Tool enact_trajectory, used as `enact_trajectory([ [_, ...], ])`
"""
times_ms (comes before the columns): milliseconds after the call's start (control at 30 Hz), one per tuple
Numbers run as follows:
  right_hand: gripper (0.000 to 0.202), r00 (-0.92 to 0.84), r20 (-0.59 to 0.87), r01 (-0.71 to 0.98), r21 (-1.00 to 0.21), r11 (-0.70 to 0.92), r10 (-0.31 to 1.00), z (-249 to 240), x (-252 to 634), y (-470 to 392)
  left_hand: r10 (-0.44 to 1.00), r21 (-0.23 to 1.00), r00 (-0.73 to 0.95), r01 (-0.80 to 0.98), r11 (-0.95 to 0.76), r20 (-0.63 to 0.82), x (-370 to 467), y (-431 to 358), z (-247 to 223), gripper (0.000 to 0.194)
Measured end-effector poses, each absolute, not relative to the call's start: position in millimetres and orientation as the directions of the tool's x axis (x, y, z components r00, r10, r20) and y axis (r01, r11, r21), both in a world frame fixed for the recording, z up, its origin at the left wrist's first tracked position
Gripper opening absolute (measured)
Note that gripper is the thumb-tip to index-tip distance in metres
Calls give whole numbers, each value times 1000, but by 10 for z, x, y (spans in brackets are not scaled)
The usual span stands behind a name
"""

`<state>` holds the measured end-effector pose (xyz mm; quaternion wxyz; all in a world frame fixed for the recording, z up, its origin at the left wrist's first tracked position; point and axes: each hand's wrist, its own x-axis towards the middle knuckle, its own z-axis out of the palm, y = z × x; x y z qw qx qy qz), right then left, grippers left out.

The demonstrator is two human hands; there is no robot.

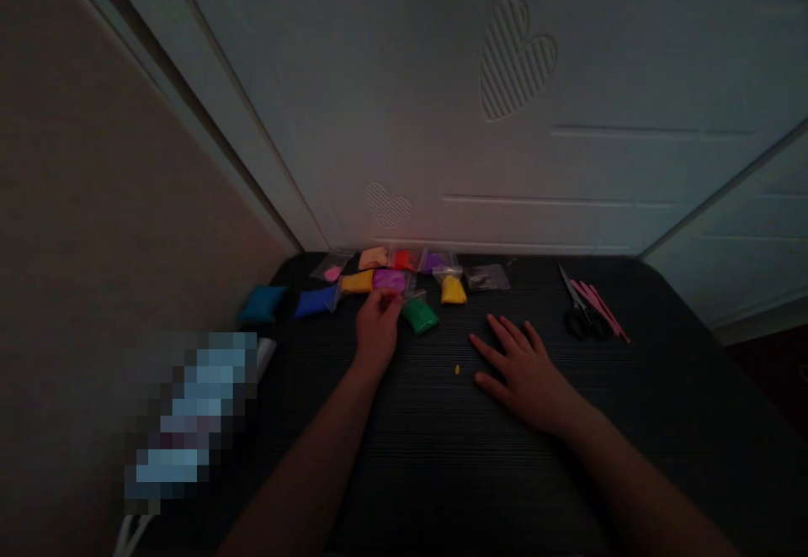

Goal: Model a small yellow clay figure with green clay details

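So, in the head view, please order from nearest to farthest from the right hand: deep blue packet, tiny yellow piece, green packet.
1. Tiny yellow piece: just left of the right hand.
2. Green packet: further left.
3. Deep blue packet: beyond the left hand.

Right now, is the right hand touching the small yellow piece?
Apart: the head view shows a strip of bare dark tabletop between the small yellow piece and the right hand.
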<state>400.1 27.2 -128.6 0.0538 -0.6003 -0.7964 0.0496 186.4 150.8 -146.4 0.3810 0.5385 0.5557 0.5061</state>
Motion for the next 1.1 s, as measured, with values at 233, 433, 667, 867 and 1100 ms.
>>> enact_trajectory([
  [233, 56, -268, 10, 954, -137, 267, 963, -1301, 4031, 273, 984, 974, -140, 211, -83, 114, 1871, 1507, -1459, 12],
  [433, 58, -220, -8, 969, -113, 218, 975, -1297, 4041, 271, 985, 974, -138, 214, -77, 108, 1861, 1506, -1454, 13],
  [667, 58, -269, -11, 958, -105, 266, 963, -1298, 4024, 267, 984, 971, -135, 224, -86, 118, 1858, 1504, -1461, 11],
  [867, 58, -233, -7, 967, -104, 231, 973, -1294, 4032, 268, 983, 966, -130, 240, -95, 129, 1856, 1511, -1472, 12],
  [1100, 58, -229, -5, 967, -112, 227, 973, -1285, 4039, 273, 981, 958, -132, 268, -101, 141, 1856, 1521, -1489, 14],
])
